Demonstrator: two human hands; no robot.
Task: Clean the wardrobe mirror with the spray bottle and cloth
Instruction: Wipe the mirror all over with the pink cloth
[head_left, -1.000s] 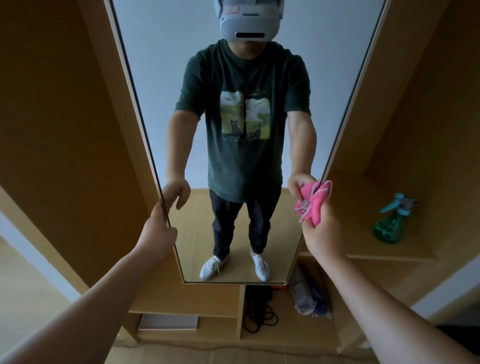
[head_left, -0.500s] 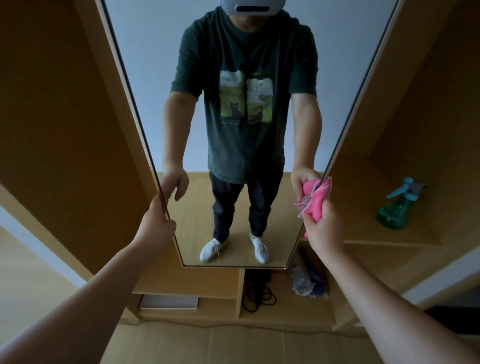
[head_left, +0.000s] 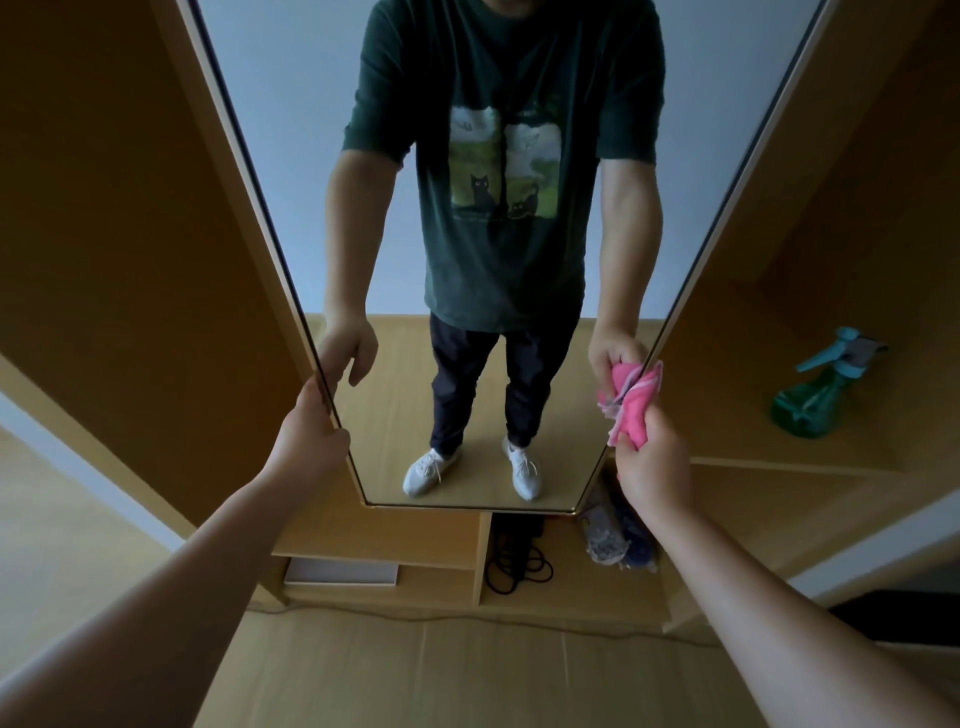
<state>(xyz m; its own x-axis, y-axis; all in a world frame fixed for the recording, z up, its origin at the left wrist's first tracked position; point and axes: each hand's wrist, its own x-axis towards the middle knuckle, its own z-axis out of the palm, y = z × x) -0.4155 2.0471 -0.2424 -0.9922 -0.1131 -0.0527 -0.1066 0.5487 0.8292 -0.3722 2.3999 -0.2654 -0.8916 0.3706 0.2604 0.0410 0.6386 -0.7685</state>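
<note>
A tall wardrobe mirror (head_left: 291, 156) with a thin gold frame fills the middle of the head view and reflects a person standing on a wood floor. My left hand (head_left: 311, 439) grips the mirror's left edge low down. My right hand (head_left: 657, 457) is closed around a bunched pink cloth (head_left: 636, 410), which presses against the mirror's lower right edge. A green spray bottle (head_left: 818, 397) with a teal trigger head stands upright on the wooden shelf to the right, apart from both hands.
Wooden wardrobe panels flank the mirror. Below it are low cubbies with a white box (head_left: 340, 571), a coil of black cable (head_left: 517, 566) and a bagged bundle (head_left: 615, 535). A thin cord runs along the floor (head_left: 467, 675) in front.
The view has tilted down, so the mirror and shelf sit higher in frame. My right hand with the cloth has slid slightly down the mirror's right edge. My left hand keeps its grip.
</note>
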